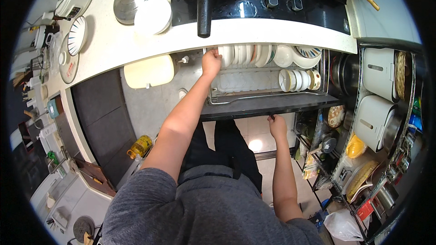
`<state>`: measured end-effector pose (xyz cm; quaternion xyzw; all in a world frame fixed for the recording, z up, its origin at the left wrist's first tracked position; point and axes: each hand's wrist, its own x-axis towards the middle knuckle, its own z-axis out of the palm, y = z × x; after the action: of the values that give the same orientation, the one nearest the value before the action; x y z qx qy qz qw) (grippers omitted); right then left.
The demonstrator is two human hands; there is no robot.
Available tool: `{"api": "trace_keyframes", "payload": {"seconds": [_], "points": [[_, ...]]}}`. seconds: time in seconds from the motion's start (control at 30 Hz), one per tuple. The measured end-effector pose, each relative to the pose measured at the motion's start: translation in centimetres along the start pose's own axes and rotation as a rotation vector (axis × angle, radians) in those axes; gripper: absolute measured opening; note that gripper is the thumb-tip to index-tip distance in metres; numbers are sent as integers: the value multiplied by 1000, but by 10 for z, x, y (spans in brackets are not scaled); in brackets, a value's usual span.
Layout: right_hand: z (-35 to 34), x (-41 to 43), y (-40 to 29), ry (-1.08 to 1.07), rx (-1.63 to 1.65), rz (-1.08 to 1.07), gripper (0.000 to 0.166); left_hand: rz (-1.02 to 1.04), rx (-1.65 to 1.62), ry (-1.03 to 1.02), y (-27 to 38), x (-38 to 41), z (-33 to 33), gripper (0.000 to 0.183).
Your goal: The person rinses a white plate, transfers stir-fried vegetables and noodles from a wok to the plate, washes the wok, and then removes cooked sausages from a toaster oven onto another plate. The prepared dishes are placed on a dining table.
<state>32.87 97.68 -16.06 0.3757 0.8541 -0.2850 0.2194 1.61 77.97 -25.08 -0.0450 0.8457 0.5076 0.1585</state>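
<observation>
A pull-out drawer (pixel 259 104) with a dark front panel stands open below the counter. Inside its wire rack (pixel 235 99), a row of white plates (pixel 240 54) stands on edge along the back. My left hand (pixel 212 62) reaches into the rack's left end, its fingers bent beside the leftmost plate; whether they grip it is hidden. At the drawer's front edge, my right hand (pixel 278 127) has its fingers closed on the panel. Several small bowls (pixel 296 80) sit tipped on their sides at the rack's right. Behind them rests a bowl with a blue leaf pattern (pixel 308 51).
Above the drawer runs a white countertop (pixel 272 29) with a black gas hob (pixel 235 6); a black pan handle (pixel 204 10) juts over its edge. A steel lid (pixel 136 0) and white bowl (pixel 153 15) lie left. A cream container (pixel 149 71) is below; a metal shelf (pixel 356 109) stands right.
</observation>
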Motion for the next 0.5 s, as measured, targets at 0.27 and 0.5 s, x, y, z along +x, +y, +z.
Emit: {"api": "trace_keyframes", "payload": {"seconds": [0.27, 0.5], "points": [[-1, 2, -3, 3, -28, -2, 21, -145, -249, -72, -37, -11, -36, 18], [-5, 8, -2, -72, -67, 20, 25, -350, -526, -130, -2, -62, -82, 20]]}}
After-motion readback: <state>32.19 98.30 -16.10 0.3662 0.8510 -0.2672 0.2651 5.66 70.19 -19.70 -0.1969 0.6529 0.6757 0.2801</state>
